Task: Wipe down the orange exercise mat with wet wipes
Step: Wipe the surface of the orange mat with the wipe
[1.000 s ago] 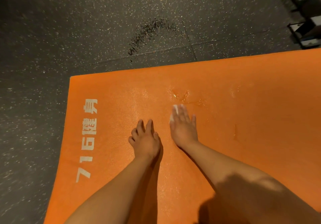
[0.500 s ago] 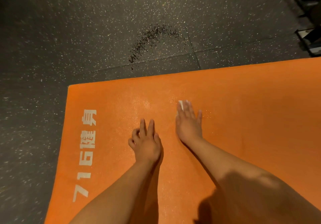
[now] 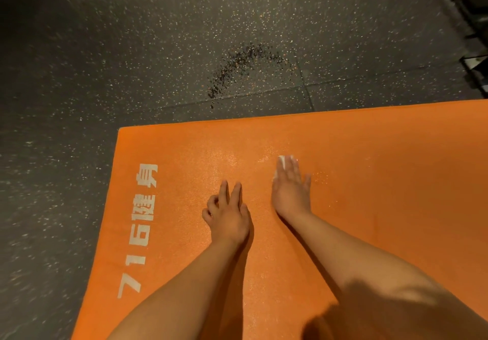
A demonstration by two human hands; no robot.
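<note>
Sideways on mat (image 3: pixel 369 155) — "716健身" lettering (image 3: pixel 144 230)

Bare orange mat (image 3: pixel 383 181) stretches wide to the right of my right hand (image 3: pixel 290 189) and ahead to its far edge, while my left hand (image 3: pixel 227 213) rests close on the other side, and dark equipment (image 3: pixel 472 57) stands well off on the floor (image 3: pixel 132 49).

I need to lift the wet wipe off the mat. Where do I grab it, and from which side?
Probably the white edge of the wet wipe that peeks out beyond the right hand. The rest lies flat on the orange mat, hidden under the pressing fingers and palm, so come from above at the far end and pinch that free edge.
</note>
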